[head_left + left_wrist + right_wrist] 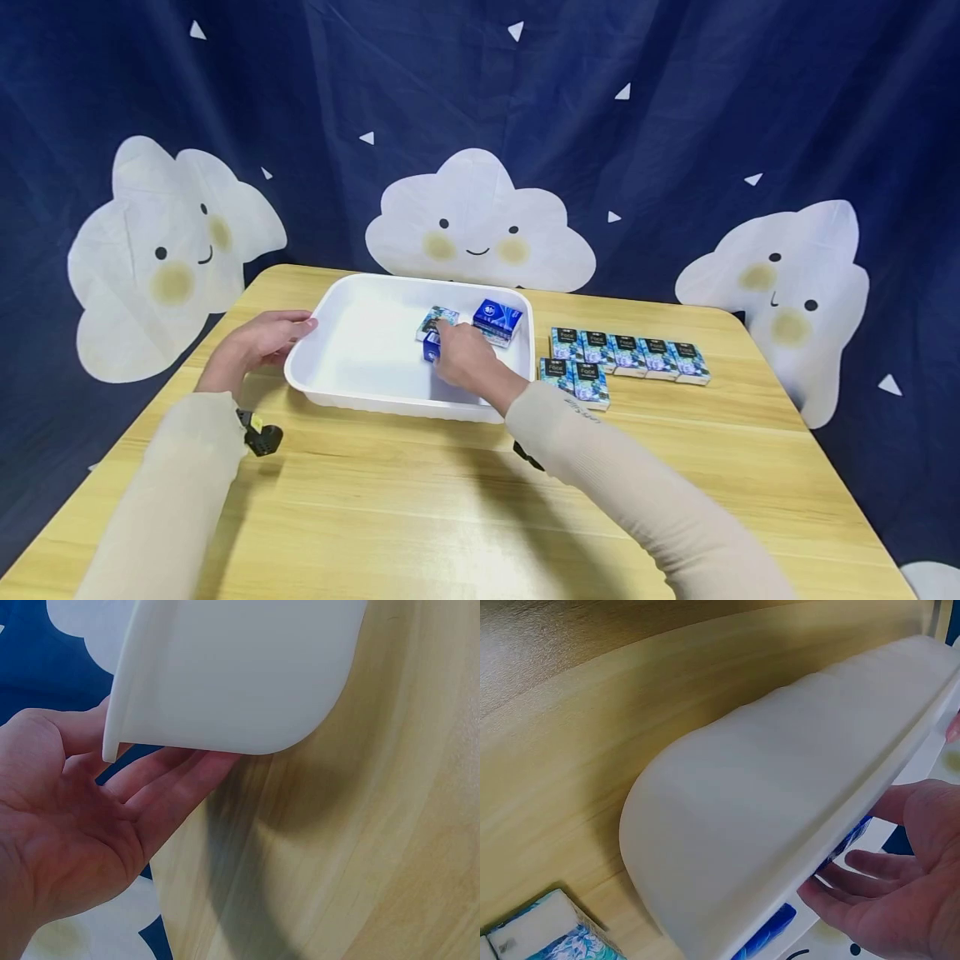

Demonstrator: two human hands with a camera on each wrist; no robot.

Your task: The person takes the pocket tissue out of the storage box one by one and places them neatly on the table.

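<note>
A white plastic tray (360, 333) sits on the table. My left hand (262, 337) grips its left end, with the thumb at the rim and the fingers under the outer wall, as the left wrist view shows. Inside the tray, my right hand (467, 357) holds a dark blue tissue pack (431, 347) between thumb and fingers; the hand covers much of it. Just beyond lies a teal flowered tissue pack (437, 320). Another blue tissue pack (498, 313) rests on a flowered one at the tray's right end. The tray wall hides part of the right fingers in the right wrist view.
Several flowered tissue packs (628, 355) stand in a row to the right of the tray, with two more (574, 382) in front. The wooden table (390, 508) ends at a dark blue curtain (450, 83) with cloud prints.
</note>
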